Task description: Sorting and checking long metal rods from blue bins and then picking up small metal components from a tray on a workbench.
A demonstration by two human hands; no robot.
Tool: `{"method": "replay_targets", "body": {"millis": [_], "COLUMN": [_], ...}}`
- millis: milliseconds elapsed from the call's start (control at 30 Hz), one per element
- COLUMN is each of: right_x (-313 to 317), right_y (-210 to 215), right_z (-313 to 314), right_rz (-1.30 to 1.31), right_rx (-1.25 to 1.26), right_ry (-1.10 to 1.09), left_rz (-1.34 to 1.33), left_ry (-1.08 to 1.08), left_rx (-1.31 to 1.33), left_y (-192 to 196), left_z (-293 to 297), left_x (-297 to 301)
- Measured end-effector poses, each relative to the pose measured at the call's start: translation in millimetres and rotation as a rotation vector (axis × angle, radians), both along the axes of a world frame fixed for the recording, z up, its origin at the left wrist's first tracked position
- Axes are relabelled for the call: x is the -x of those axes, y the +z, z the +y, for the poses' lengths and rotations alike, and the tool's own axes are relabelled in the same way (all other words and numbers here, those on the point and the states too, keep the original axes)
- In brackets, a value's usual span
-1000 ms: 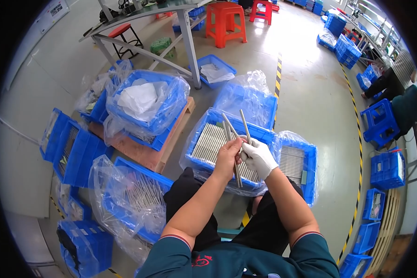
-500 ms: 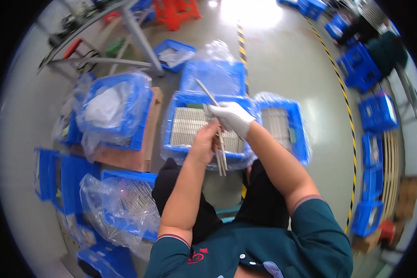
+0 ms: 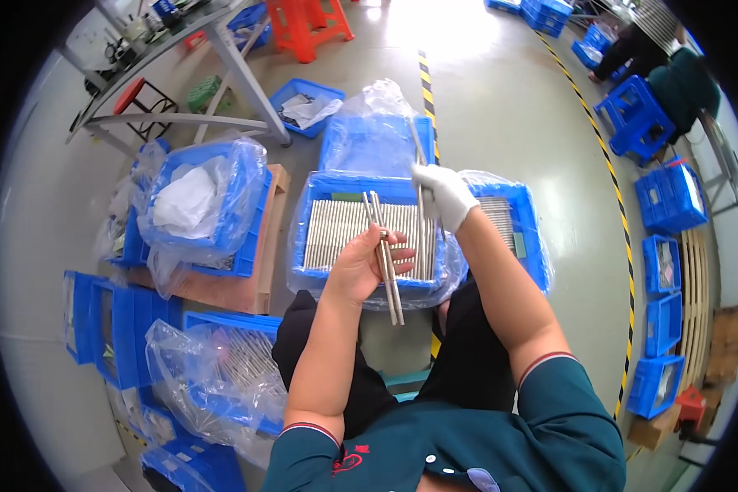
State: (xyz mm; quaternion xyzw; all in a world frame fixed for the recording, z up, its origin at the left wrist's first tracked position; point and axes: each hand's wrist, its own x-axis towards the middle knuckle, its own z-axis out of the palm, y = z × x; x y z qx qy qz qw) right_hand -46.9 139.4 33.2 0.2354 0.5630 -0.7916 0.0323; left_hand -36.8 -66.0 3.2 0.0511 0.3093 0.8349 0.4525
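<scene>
Several thin metal rods (image 3: 392, 287) lie across the palm of my bare left hand (image 3: 357, 264), held under the thumb with the other fingers partly spread. My right hand (image 3: 448, 198), in a white glove, grips a single metal rod (image 3: 419, 146) that stands nearly upright. Both hands are over a blue crate (image 3: 402, 193) lined with clear plastic. Inside it, silvery rods (image 3: 326, 236) lie side by side in a tight row, with a green strip (image 3: 347, 197) at the far edge. My right hand is above the crate's right side, my left above its near middle.
Another blue crate (image 3: 539, 250) of rods adjoins on the right. Left stands a plastic-covered blue bin (image 3: 258, 176) with white cloth (image 3: 187, 202) on a wooden pallet (image 3: 272, 221). Nearer left, rods (image 3: 246, 354) lie under loose plastic (image 3: 176, 385). A person (image 3: 685, 86) sits far right.
My hands have parted. The gloved right hand has moved right with one rod, while my left stays near the crate's middle, its fingers more open around the remaining rods.
</scene>
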Motion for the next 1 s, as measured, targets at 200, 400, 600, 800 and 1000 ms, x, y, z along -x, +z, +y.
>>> {"method": "replay_targets", "body": {"millis": [200,400,600,800,1000], "right_x": [-13,-7,-6,-32,-38], "right_y": [11,3,-7,24,24], "right_z": [-40,-46,-47,-46,-50], "right_rz": [-0.009,0.141,0.23,0.198,0.128], "right_rx": [-0.704,-0.859,-1.01,-0.642,-0.7], "right_ry": [0.339,0.468,0.433,0.474,0.615], "left_rz": [-0.01,-0.04,-0.099,-0.107,-0.102], "left_ry": [0.048,0.076,0.257,0.61,0.648], "left_rx": [0.018,-0.029,-0.02,-0.006,-0.082], "left_y": [2,6,2,2,6], "left_z": [5,6,-2,-19,-15], "left_x": [0,-5,3,22,23]}}
